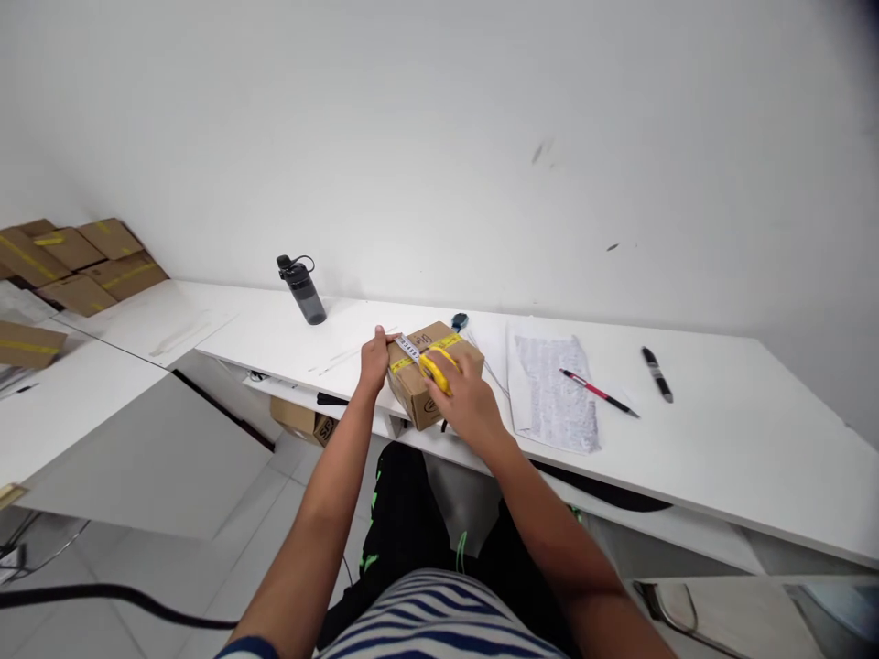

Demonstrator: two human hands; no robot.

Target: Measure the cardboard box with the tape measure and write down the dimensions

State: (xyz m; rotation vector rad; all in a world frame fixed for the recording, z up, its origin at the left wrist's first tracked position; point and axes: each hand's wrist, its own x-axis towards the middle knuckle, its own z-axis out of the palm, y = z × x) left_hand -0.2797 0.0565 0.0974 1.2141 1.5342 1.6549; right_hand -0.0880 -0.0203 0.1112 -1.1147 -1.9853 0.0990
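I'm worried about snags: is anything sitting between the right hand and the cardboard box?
Only the yellow tape measure, gripped in the right hand over the cardboard box, its blade reaching toward the left hand at the left edge. Nothing else visible intervenes; the papers lie off to the right.

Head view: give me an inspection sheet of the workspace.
Surface: white table, dark streaks toward the left.
Job's things: cardboard box near the table's front edge; yellow tape measure, its blade out over the box top.
Clutter: bottle, black marker, crinkled white sheet, red-and-black pen lying partly on that sheet.
Hands: left hand at the box's left side, by the blade's end; right hand holds the tape measure.
Cables: apparently a thick black cable at lower left.
Surroundings: white wall behind; cardboard boxes piled at left.
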